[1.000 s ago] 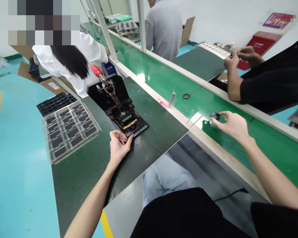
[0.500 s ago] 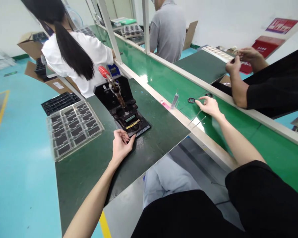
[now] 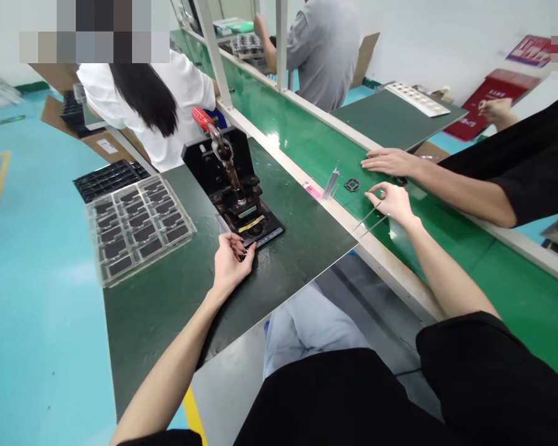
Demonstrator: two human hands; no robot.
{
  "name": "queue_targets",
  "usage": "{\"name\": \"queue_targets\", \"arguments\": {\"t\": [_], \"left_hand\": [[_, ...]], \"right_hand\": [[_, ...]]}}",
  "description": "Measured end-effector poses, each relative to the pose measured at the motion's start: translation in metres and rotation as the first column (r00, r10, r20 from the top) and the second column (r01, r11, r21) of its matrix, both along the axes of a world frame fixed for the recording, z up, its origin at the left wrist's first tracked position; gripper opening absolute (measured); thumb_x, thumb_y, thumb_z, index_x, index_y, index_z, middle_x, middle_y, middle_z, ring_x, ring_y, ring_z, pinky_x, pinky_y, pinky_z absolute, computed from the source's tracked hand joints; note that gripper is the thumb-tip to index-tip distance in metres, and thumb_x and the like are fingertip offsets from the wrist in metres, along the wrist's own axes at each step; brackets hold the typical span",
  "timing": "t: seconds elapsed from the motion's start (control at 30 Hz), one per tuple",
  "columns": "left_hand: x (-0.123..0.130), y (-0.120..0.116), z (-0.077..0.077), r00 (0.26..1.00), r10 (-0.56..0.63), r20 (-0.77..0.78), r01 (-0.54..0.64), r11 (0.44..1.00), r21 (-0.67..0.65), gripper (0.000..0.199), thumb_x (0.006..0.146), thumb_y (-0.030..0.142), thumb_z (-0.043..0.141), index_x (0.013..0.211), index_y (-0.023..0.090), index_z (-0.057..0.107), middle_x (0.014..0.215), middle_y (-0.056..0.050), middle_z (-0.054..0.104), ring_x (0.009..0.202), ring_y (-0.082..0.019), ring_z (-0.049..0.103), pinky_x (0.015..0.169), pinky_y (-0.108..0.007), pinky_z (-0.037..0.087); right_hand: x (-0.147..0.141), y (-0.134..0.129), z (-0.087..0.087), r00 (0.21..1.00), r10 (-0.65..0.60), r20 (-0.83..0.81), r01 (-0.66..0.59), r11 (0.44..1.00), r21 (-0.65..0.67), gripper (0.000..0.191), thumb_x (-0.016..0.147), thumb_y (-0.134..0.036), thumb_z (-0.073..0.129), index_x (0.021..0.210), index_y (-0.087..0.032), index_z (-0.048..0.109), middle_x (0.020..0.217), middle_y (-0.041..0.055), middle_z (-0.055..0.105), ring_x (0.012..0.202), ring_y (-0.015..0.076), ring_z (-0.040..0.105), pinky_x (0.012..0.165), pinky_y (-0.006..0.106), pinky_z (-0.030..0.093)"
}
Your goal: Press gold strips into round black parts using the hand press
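My left hand (image 3: 231,263) is at the front corner of a black toggle-clamp fixture (image 3: 260,230), its fingers curled and the thumb pressed to the base edge. The fixture has a red-tipped lever (image 3: 201,118) and a yellow strip across its base. My right hand (image 3: 393,203) hovers over the green conveyor belt, thumb and forefinger slightly apart with nothing visible between them. A black ring-shaped part (image 3: 352,185) lies on the belt, left of those fingertips. Two thin metal pins (image 3: 370,218) stand by the right hand, slanting up from the belt's rail.
A clear tray (image 3: 142,229) of dark parts sits left of the fixture, with black trays (image 3: 109,179) behind it. More thin rods (image 3: 332,181) and a pink item (image 3: 312,189) are at the rail. A co-worker's hand (image 3: 390,162) reaches over the belt near mine.
The black ring-shaped part has shifted left, away from my right fingertips. A co-worker's arm has come down over the belt from the right. My left hand stays at the fixture.
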State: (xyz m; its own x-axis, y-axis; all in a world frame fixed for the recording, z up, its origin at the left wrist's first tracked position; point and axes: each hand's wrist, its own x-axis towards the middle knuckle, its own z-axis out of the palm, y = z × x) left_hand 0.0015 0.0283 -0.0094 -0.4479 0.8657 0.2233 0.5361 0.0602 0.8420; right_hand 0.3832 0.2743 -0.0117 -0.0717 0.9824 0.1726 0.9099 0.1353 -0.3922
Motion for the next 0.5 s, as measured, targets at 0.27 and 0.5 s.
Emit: {"name": "queue_targets", "arguments": {"t": [0.27,0.5], "left_hand": [[-0.001,0.001,-0.003,1.0,-0.017,-0.023,0.017,1.0,0.022,0.036,0.077,0.035,0.073,0.094,0.024,0.043,0.068,0.007,0.05,0.052,-0.01,0.047,0.05,-0.022,0.041],[0.0,0.0,-0.004,0.998,-0.019,-0.057,0.022,0.999,0.045,0.031,0.079,0.035,0.072,0.093,0.024,0.046,0.068,0.006,0.052,0.053,-0.011,0.048,0.051,-0.023,0.042]], "right_hand": [[-0.033,0.019,0.007,0.993,-0.046,-0.105,0.035,0.993,-0.109,0.045,0.082,-0.055,0.074,0.103,-0.015,0.07,0.076,0.005,0.064,0.076,0.0229,0.059,0.077,0.036,0.046],[-0.033,0.015,0.016,0.973,-0.029,-0.23,-0.017,0.98,-0.196,0.035,0.071,-0.046,0.083,0.077,-0.022,0.058,0.057,-0.0053,0.046,0.059,0.0148,0.044,0.061,0.031,0.036]]}}
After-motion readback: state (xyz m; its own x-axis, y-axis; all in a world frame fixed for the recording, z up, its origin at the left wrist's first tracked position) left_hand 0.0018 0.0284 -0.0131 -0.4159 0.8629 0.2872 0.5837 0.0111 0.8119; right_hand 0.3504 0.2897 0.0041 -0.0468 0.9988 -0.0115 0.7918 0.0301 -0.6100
